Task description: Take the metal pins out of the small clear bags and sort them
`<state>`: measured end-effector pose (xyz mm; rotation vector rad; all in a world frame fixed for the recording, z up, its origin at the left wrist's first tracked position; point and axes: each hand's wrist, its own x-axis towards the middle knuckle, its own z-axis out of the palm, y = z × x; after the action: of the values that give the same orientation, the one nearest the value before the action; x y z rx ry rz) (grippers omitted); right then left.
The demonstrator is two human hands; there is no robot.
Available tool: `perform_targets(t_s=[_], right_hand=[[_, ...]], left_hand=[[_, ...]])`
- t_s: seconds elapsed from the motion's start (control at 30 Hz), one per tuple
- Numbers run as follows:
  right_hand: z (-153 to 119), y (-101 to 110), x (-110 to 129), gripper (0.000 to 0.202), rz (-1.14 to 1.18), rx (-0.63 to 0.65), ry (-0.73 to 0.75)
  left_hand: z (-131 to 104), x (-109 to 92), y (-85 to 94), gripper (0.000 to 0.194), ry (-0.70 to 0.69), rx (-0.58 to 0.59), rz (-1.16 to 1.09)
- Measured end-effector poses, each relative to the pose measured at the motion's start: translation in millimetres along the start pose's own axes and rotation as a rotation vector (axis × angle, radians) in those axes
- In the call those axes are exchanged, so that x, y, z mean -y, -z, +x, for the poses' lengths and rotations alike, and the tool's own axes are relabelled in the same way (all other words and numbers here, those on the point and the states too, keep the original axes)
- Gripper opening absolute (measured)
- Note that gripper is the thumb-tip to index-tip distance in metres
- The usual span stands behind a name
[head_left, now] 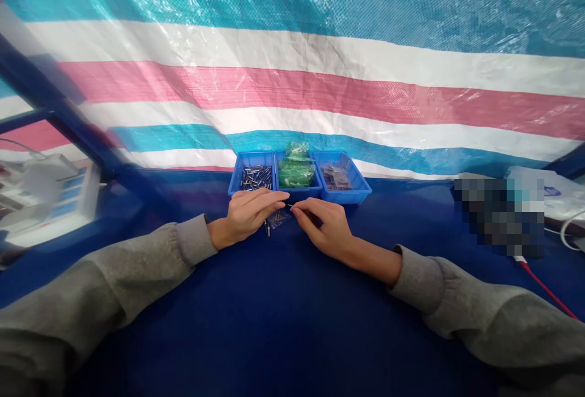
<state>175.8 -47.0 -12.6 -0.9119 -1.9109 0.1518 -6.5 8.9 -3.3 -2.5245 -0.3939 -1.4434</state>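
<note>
My left hand (pixel 251 213) is closed, its fingers straight and pressed together over the thumb; what they hold, if anything, is too small to make out. Facing it, my right hand (pixel 324 226) pinches a thin, shiny piece (pixel 289 205) that shows in the gap between the fingertips. Below the fingers, a small clear plastic bag (pixel 278 219) lies on the blue table. A slim metal rod-like part (pixel 267 229) rests beside it, partly under my left hand.
Three blue bins stand behind my hands: one with metal pieces (pixel 256 176), one with green packets (pixel 296 173), one with small clear bags (pixel 337 176). White boxes (pixel 68 196) are far left. A blurred-out object (pixel 500 214) and red cable (pixel 543 284) lie right. A striped sheet (pixel 292 80) hangs behind.
</note>
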Motion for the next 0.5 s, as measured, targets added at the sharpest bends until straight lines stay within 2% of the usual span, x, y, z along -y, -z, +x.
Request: perform_targets(t_s=[0.17,0.37,0.5], right_hand=[[-0.2,-0.1,0.4,0.014,0.009,-0.049,-0.026],[-1.6,-0.5,-1.3,0.013,0.031,-0.008,-0.026],[-1.3,-2.1,-2.5,0.013,0.043,0.023,-0.041]], left_hand=[[-1.8,1.8,0.3,0.019,-0.026,0.048,-0.027],[0.2,0.6,-2.8,0.012,-0.023,-0.034,-0.058],[-0.3,1.1,-5.1,0.015,-0.034,-0.032,-0.079]])
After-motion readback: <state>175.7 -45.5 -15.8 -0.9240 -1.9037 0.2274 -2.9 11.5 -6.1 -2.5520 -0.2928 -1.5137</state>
